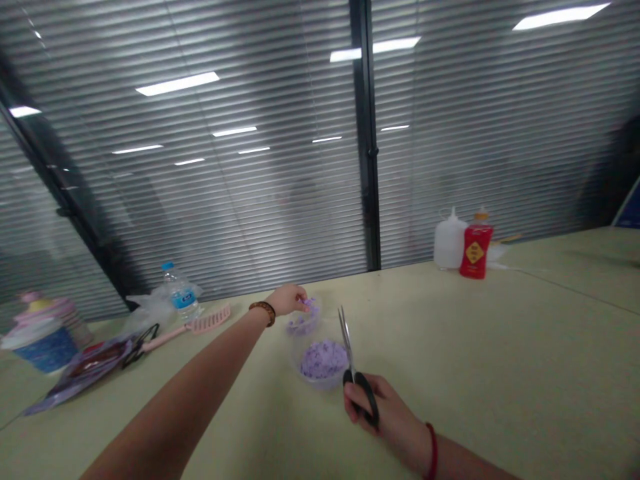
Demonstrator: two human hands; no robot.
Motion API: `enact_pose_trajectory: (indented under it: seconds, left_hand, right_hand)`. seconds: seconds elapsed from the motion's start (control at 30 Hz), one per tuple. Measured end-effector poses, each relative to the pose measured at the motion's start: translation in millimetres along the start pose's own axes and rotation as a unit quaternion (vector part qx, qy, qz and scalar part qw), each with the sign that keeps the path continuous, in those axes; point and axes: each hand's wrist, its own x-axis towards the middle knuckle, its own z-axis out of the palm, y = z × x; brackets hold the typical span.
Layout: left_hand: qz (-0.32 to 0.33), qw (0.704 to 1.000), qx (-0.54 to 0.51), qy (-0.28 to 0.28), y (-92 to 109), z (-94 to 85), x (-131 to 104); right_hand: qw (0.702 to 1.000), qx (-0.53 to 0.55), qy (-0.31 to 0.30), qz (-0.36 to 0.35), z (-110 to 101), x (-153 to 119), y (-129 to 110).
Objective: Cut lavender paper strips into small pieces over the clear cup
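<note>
My left hand [289, 299] reaches out over the farther clear container [319, 319], its fingers pinched on small purple pieces [306, 303]. More purple bits lie inside that container. Just nearer to me is a second clear plastic container [323, 383], holding a heap of purple pieces [324, 359]. Held by its black handles, a pair of scissors [349, 343] is in my right hand [373, 403], to the right of the nearer container. The blades point up and away, nearly together. What the purple pieces are made of cannot be told.
On the left are a pink hairbrush [210, 321], a water bottle [181, 293], a blue-and-white tub [45, 347] and a purple packet [90, 373]. A red bottle [476, 250] and a white squeeze bottle [449, 243] stand back right. Glass with blinds [280, 220] borders the table [475, 360].
</note>
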Motion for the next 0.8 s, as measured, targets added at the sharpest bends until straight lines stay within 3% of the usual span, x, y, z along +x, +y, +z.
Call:
enact_pose_trajectory:
  seconds: [0.53,0.8]
  left_hand:
    - [-0.016,1.000,0.006,-0.008,3,1.7,-7]
    - [0.015,0.995,0.013,-0.097,3,22.2,-4]
  right_hand:
    - [1.000,0.024,-0.007,-0.013,-2,3,3]
    - [1.000,0.018,-0.010,-0.007,-1,3,2]
